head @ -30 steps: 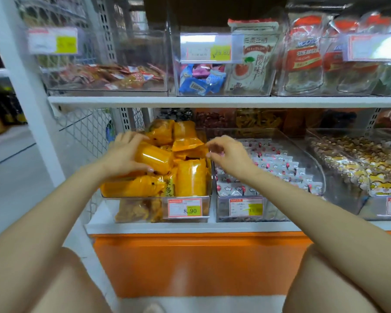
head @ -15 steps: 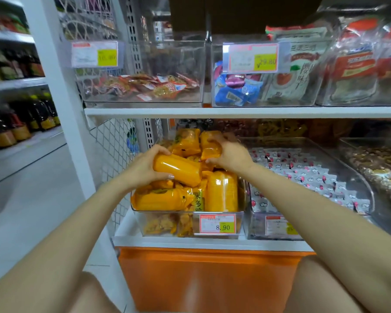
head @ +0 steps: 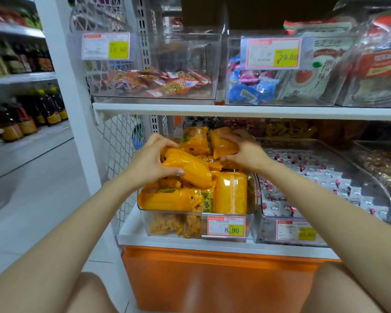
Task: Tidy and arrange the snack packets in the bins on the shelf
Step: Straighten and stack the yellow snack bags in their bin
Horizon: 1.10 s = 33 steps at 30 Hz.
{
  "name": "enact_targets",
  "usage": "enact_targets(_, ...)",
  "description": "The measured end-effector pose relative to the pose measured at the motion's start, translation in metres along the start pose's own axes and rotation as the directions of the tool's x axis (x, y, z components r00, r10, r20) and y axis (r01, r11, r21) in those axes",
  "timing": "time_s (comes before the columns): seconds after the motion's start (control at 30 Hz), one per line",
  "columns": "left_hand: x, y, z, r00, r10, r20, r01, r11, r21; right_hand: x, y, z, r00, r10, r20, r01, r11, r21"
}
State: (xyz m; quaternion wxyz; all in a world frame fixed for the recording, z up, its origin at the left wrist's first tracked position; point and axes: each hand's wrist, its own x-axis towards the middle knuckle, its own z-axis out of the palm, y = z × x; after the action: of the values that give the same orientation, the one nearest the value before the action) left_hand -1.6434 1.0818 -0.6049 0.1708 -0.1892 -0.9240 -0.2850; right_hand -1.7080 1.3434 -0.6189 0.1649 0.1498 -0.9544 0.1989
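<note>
A clear bin (head: pixel 154 224) with an 8.90 price tag stands at the left end of the lower shelf, heaped with several orange snack packets. My left hand (head: pixel 149 163) grips a long orange packet (head: pixel 192 169) lying on top of the heap. My right hand (head: pixel 244 150) is closed on another orange packet (head: pixel 224 143) at the back of the same bin. A third packet (head: pixel 194 138) stands upright between my hands. More orange packets (head: pixel 230 193) stand at the bin's front.
To the right stands a clear bin of small white-and-red packets (head: pixel 321 184), then a bin of brown snacks (head: pixel 384 168). The upper shelf (head: pixel 235 111) carries clear bins with red, blue and bagged snacks. A white post (head: pixel 72 109) and wire mesh stand at left; an aisle with bottles lies beyond.
The view has shifted left and closer. My right hand moved from above the neighbouring bin onto a packet at the back of the orange bin. My left hand keeps its hold on the long packet.
</note>
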Motion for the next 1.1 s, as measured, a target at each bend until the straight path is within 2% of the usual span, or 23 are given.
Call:
enact_targets(0.07, 0.0, 0.002, -0.004, 1.0, -0.003, -0.017, 0.003, 1.0, -0.004, -0.008, -0.005, -0.011, 0.996, -0.013, -0.084, 0.015, 1.0, 0.026)
enact_targets(0.13, 0.002, 0.001, -0.009, 0.999, -0.015, -0.052, 0.013, 0.999, -0.041, -0.019, -0.012, -0.026, 0.984, -0.03, -0.175, 0.072, 0.969, 0.236)
enact_targets(0.2, 0.003, 0.002, -0.015, 0.997, -0.044, -0.06, 0.033, 0.985, -0.172, -0.03, -0.022, -0.038, 0.995, -0.077, -0.055, 0.094, 0.862, 0.498)
enact_targets(0.3, 0.004, 0.007, -0.014, 0.995, -0.091, -0.038, 0.069, 0.921, -0.384, -0.039, -0.03, -0.045, 0.944, -0.219, 0.249, 0.006, 0.762, 0.647)
enact_targets(0.37, 0.006, 0.013, -0.005, 0.994, -0.1, -0.036, 0.074, 0.89, -0.45, -0.042, -0.025, -0.046, 0.935, -0.22, 0.277, -0.029, 0.733, 0.679)
enact_targets(0.53, 0.014, 0.026, 0.018, 0.996, -0.085, -0.006, 0.065, 0.801, -0.595, -0.048, -0.012, -0.042, 0.973, -0.138, 0.184, -0.033, 0.709, 0.704)
enact_targets(0.63, 0.019, 0.027, 0.026, 0.996, -0.087, -0.004, 0.067, 0.793, -0.606, -0.05, -0.012, -0.04, 0.992, -0.058, 0.114, -0.039, 0.709, 0.704)
enact_targets(0.7, 0.02, 0.031, 0.029, 0.993, -0.118, -0.015, 0.08, 0.749, -0.658, -0.051, -0.012, -0.038, 0.997, -0.039, 0.059, -0.009, 0.757, 0.653)
enact_targets(0.8, 0.023, 0.038, 0.032, 0.987, -0.159, 0.031, 0.12, 0.59, -0.798, -0.047, -0.014, -0.031, 0.993, -0.009, -0.114, 0.063, 0.878, 0.474)
enact_targets(0.87, 0.024, 0.037, 0.031, 0.99, -0.131, 0.058, 0.129, 0.639, -0.759, -0.042, -0.016, -0.026, 0.97, 0.014, -0.244, 0.086, 0.914, 0.396)
enact_targets(0.97, 0.021, 0.025, 0.024, 0.99, -0.112, 0.083, 0.138, 0.877, -0.46, -0.032, -0.022, -0.019, 0.927, 0.101, -0.361, 0.053, 0.918, 0.393)
enact_targets(1.07, 0.014, 0.006, 0.01, 0.993, -0.111, 0.042, 0.119, 0.94, -0.321, -0.015, -0.03, -0.01, 0.873, 0.271, -0.406, -0.048, 0.876, 0.48)
enact_targets(1.1, 0.012, 0.0, 0.005, 0.994, -0.098, 0.044, 0.106, 0.953, -0.284, -0.009, -0.033, -0.008, 0.846, 0.321, -0.426, -0.101, 0.881, 0.461)
